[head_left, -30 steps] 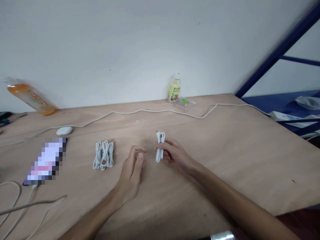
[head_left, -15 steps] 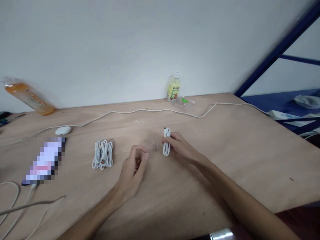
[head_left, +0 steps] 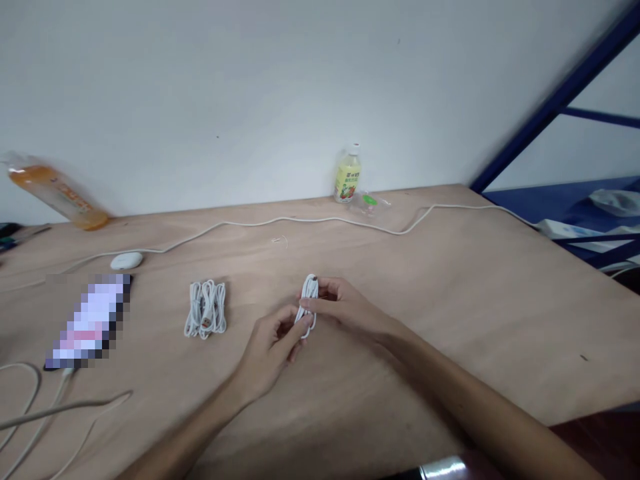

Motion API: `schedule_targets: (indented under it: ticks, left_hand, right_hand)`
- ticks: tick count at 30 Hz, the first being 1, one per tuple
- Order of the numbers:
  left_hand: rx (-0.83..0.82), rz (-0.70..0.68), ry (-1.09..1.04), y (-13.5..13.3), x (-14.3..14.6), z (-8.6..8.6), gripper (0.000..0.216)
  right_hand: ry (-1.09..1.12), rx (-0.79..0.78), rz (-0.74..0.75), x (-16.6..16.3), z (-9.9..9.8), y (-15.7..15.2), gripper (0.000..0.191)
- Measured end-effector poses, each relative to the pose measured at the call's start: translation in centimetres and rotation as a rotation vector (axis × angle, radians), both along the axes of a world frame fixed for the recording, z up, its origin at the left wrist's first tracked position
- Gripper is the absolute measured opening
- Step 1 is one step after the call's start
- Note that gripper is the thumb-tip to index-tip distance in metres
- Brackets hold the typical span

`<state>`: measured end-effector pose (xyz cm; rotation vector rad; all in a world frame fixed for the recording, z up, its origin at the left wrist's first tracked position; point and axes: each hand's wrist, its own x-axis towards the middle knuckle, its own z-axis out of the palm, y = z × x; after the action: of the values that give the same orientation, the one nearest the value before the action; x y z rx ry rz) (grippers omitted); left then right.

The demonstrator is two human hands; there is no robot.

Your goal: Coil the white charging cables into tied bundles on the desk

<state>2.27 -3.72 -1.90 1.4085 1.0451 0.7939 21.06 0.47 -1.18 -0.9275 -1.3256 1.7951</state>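
A coiled white charging cable [head_left: 311, 288] is held between both hands above the table, its dark-tipped plug at the upper end. My right hand [head_left: 343, 303] grips the coil from the right side, thumb across its front. My left hand [head_left: 273, 343] pinches the lower end between thumb and fingers. Left of the hands, several more coiled white cables [head_left: 205, 310] lie bundled side by side on the table. Beyond my hands sits a thin white scrap of tie [head_left: 281, 241]. The short bent tie seen earlier is hidden behind the hands or the cable.
A phone [head_left: 90, 323] with a cable plugged in and a white earbud case [head_left: 127, 261] lie at left. An orange bottle [head_left: 60, 197] and a yellow drink bottle [head_left: 349, 177] stand by the wall. One long white cord [head_left: 300, 219] crosses the back. Blue shelving [head_left: 540, 127] rises right.
My right hand has brought the coiled cable left and slightly down. My left hand has moved right and closed on the coil's lower end. The bent tie no longer shows.
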Motion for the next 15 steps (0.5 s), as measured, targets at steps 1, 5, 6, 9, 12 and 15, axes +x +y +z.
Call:
schedule_targets:
  ticks: [1, 5, 6, 9, 12, 15]
  left_hand:
    - [0.010, 0.022, 0.015, 0.0, 0.0, 0.0, 0.045]
    - [0.151, 0.121, 0.149, 0.1, -0.2, -0.1, 0.040]
    - [0.216, 0.143, 0.196, 0.1, -0.2, -0.1, 0.037]
    - [0.363, 0.177, 0.275, 0.0, -0.2, -0.2, 0.028]
    - [0.340, 0.157, 0.254, -0.1, -0.2, -0.1, 0.028]
    - [0.223, 0.127, 0.181, -0.2, -0.1, 0.0, 0.036]
  right_hand:
    - [0.004, -0.015, -0.002, -0.1, -0.2, 0.0, 0.047]
    - [-0.032, -0.014, -0.082, -0.7, -0.7, -0.5, 0.048]
    - [-0.051, 0.001, -0.108, -0.9, -0.8, -0.7, 0.047]
    - [-0.076, 0.050, -0.144, -1.2, -1.0, -1.2, 0.044]
    - [-0.095, 0.098, -0.157, -1.3, -1.2, -1.3, 0.042]
    - [-0.124, 0.120, -0.189, -1.1, -1.1, -1.1, 0.043]
